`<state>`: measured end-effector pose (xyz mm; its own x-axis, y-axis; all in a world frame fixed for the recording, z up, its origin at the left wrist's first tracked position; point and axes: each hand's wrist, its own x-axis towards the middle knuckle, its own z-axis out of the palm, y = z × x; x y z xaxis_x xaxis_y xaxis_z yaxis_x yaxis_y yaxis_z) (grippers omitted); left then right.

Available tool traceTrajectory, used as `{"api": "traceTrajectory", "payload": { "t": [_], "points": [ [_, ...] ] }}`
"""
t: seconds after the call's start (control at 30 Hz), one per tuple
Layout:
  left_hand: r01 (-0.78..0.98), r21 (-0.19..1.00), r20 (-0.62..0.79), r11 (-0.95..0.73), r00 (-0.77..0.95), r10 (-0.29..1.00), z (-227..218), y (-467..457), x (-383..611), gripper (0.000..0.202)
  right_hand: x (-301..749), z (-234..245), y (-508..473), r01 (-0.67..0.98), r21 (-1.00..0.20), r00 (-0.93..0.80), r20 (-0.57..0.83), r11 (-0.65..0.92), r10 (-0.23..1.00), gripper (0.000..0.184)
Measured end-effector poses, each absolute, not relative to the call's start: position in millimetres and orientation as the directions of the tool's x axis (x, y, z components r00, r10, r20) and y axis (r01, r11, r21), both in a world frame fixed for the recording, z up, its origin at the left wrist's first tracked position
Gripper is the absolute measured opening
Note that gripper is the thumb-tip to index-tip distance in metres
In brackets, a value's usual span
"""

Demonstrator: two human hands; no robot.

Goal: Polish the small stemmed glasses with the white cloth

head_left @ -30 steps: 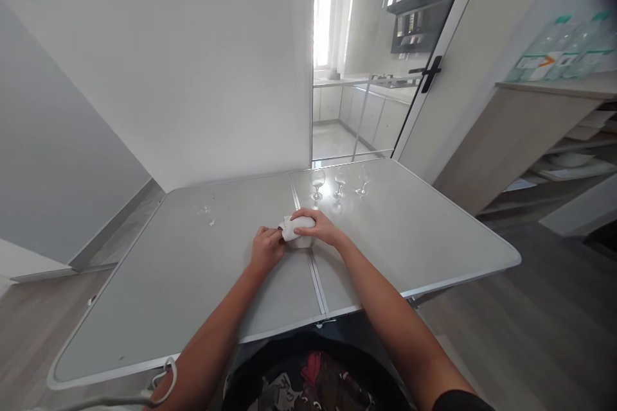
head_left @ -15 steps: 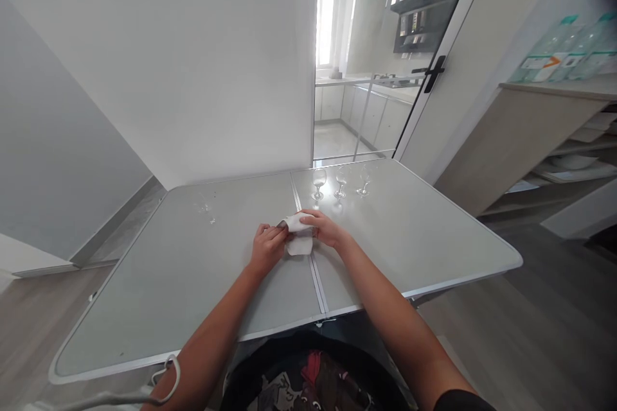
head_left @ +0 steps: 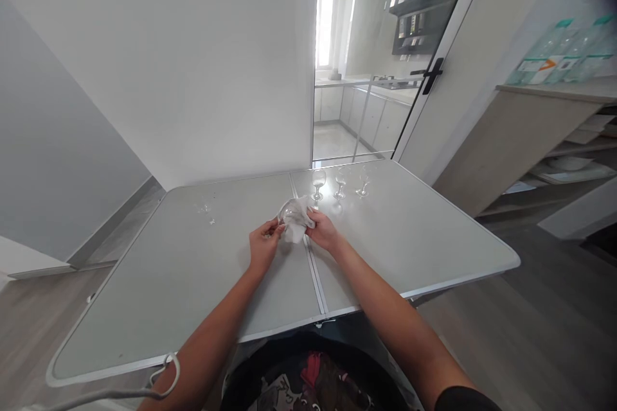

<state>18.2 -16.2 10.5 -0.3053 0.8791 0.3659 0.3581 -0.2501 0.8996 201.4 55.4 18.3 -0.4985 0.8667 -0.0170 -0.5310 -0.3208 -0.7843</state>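
Note:
A clear stemmed glass (head_left: 288, 210) is tilted above the middle of the table, its bowl facing up and away from me. My left hand (head_left: 263, 245) is closed on its lower part, with the fingers pinched; the stem is mostly hidden. My right hand (head_left: 322, 230) grips a crumpled white tissue (head_left: 295, 232), which lies against the bowl and partly covers it. Three more stemmed glasses stand upright near the far edge: one glass (head_left: 319, 183), a second glass (head_left: 340, 185) and a third glass (head_left: 363, 187).
The pale table (head_left: 409, 231) has a metal seam (head_left: 315, 276) down its middle. On its left part is a faint transparent object (head_left: 204, 208) with a small bright spot beside it. A white cable (head_left: 168, 379) crosses by my left forearm. Plastic bottles (head_left: 544, 61) stand on a shelf at right.
The tissue has opened out and shifted up, and the glass bowl now shows between my hands. My left fingers have moved slightly down the glass.

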Motion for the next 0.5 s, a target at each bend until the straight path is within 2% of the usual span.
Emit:
{"api": "traceTrajectory", "payload": {
  "t": [0.07, 0.17, 0.23, 0.3, 0.4, 0.43, 0.5],
  "points": [
    [0.233, 0.956, 0.245, -0.178, -0.298, 0.923, 10.8, -15.0, 20.2, 0.035, 194.6, 19.7, 49.2, -0.510, -0.851, -0.423, 0.121, -0.125, 0.898, 0.033],
    [0.169, 0.977, 0.172, -0.129, -0.272, 0.947, 10.5, -14.5, 22.0, 0.036, 189.7, 23.7, 41.8, -0.325, -0.897, -0.335, 0.405, 0.299, 0.851, 0.052],
    [0.212, 0.968, 0.186, -0.132, -0.257, 0.948, 9.9, -15.4, 22.5, 0.031, 190.5, 25.6, 39.9, -0.149, -0.812, -0.377, 0.574, 0.564, 0.727, 0.049],
    [0.335, 0.926, 0.262, -0.172, -0.244, 0.934, 8.5, -16.5, 21.6, 0.023, 193.5, 26.2, 40.3, -0.008, -0.661, -0.482, 0.660, 0.750, 0.577, 0.045],
    [0.633, 0.738, 0.433, -0.235, -0.176, 0.884, 4.7, -16.7, 17.5, 0.015, 197.9, 26.2, 43.1, 0.109, -0.464, -0.602, 0.673, 0.879, 0.430, 0.045],
    [0.717, 0.650, 0.477, -0.254, -0.124, 0.870, 3.1, -16.4, 15.8, 0.016, 198.7, 26.3, 44.0, 0.128, -0.443, -0.608, 0.672, 0.887, 0.423, 0.044],
    [0.804, 0.511, 0.519, -0.303, -0.008, 0.855, -0.1, -15.7, 12.9, 0.020, 199.2, 26.8, 45.0, 0.145, -0.481, -0.570, 0.674, 0.865, 0.470, 0.038]
  ]
}}
